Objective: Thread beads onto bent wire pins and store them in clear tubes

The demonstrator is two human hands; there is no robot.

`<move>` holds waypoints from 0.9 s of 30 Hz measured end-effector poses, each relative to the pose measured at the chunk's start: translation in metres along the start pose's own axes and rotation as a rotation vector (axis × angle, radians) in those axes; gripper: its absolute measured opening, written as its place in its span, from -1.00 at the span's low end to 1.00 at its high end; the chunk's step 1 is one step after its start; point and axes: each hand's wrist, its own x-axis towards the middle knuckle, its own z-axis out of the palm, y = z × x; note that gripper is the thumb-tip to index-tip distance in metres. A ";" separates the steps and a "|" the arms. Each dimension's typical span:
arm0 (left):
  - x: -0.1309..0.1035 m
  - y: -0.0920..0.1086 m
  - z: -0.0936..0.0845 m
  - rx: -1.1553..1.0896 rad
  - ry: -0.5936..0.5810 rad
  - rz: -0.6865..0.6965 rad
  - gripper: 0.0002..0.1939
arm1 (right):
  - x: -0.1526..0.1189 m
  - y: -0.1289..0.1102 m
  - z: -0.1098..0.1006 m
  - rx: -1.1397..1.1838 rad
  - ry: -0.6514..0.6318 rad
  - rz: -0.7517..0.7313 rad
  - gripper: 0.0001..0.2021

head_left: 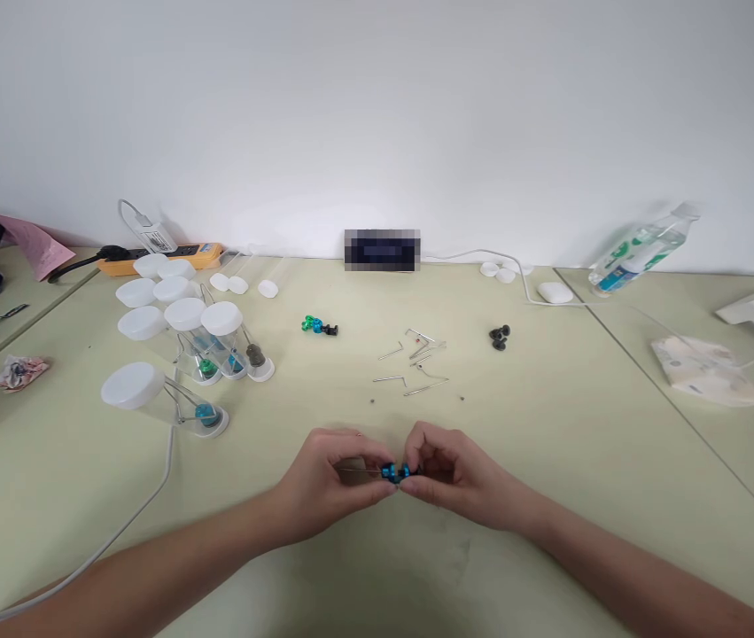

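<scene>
Just above the near part of the table, my left hand point(330, 478) and my right hand point(453, 470) meet fingertip to fingertip. Between them is a small blue and black metal part point(390, 473), pinched by both hands. A thin metal rod point(356, 470) runs from its left side under my left fingers. The fingers hide much of the part, so its exact kind is unclear. Beyond the hands lie several thin bent metal wires point(416, 354). A green, blue and black assembly point(319, 326) rests farther back to the left. Small black knobs point(500, 338) sit together at the right.
Clear tubes with white caps point(132, 386) stand at the left, holding coloured parts and wires. Behind them is an orange power strip point(200, 257). A white cable point(167, 470) crosses the left side. At the right are a white case point(555, 292) and a tilted bottle point(642, 252).
</scene>
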 end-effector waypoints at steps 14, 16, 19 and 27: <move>0.000 0.001 0.000 -0.012 -0.014 0.001 -0.81 | -0.001 -0.002 0.000 0.037 -0.020 0.020 -0.80; 0.000 0.001 0.000 -0.026 -0.009 -0.004 -0.82 | -0.001 -0.002 0.000 0.010 -0.013 0.007 -0.77; 0.001 0.002 -0.001 0.004 -0.004 0.000 -0.82 | -0.001 -0.002 0.000 -0.019 -0.040 0.020 -0.81; 0.000 0.001 -0.001 -0.012 -0.005 -0.010 -0.79 | 0.000 -0.002 0.000 -0.020 -0.040 0.012 -0.80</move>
